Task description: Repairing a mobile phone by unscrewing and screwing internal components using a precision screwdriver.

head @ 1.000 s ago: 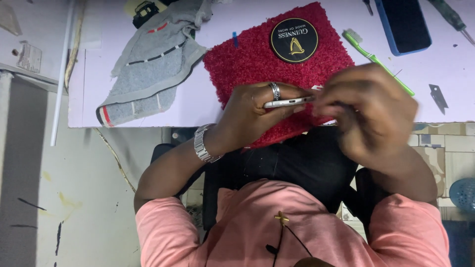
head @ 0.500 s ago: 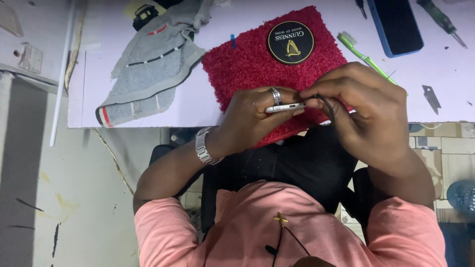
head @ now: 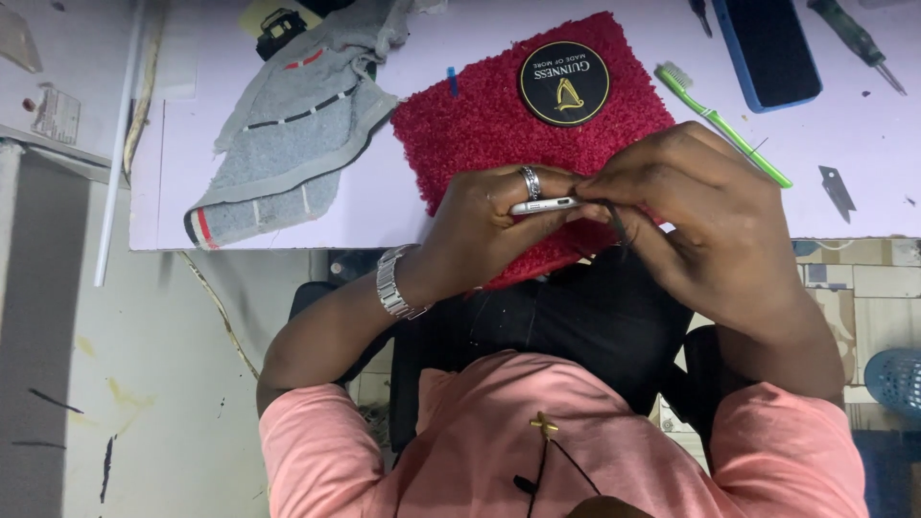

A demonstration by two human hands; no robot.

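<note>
My left hand (head: 480,230), with a ring and a metal watch, grips a slim silver-white phone (head: 542,204) edge-on. The fingers of my right hand (head: 700,221) pinch the phone's right end, and a thin dark strip (head: 619,225) hangs down from them. Both hands hover over the near edge of a red fuzzy mat (head: 480,125) on the pale table. A round black coaster (head: 564,82) lies on the far part of the mat. Most of the phone is hidden by my fingers.
A green toothbrush (head: 720,120) lies right of the mat, with a dark phone in a blue case (head: 767,48) and a screwdriver (head: 854,38) beyond it. A small blade (head: 837,187) is at the right, a grey cloth (head: 297,125) at the left, a blue basket (head: 897,379) on the floor.
My right hand has closed in on the phone's right end, its fingers now meeting my left hand's. The phone stays held over the mat's near edge.
</note>
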